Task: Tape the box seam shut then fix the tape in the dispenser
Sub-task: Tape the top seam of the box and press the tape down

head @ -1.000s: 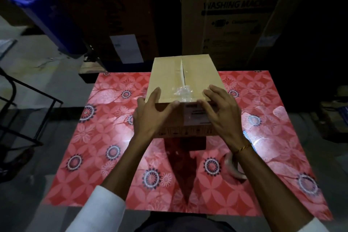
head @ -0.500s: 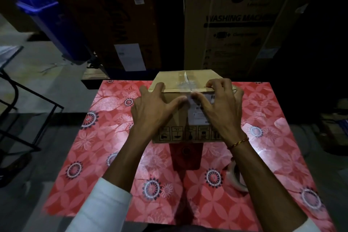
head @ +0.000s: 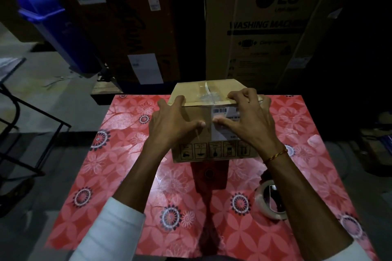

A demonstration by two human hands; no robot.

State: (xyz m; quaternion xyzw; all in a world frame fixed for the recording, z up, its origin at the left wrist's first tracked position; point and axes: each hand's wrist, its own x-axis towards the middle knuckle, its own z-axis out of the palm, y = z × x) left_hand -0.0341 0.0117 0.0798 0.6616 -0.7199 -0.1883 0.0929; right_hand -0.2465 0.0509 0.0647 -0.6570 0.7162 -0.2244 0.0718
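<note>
A small cardboard box stands on the red flowered table, with clear tape crumpled along its top seam and running down the near face. My left hand lies spread on the box's near left side, thumb pressing the tape end on the front face. My right hand grips the top near edge with its fingers, its thumb pressing beside the left thumb. A roll of clear tape lies on the table under my right forearm. I cannot make out a dispenser.
Tall cardboard cartons stand right behind the table. A blue bin leans at the far left. A black metal frame stands on the floor to the left.
The box's near face has tilted up toward me. Both thumbs have slid down from the top edge onto the front face, meeting at the tape.
</note>
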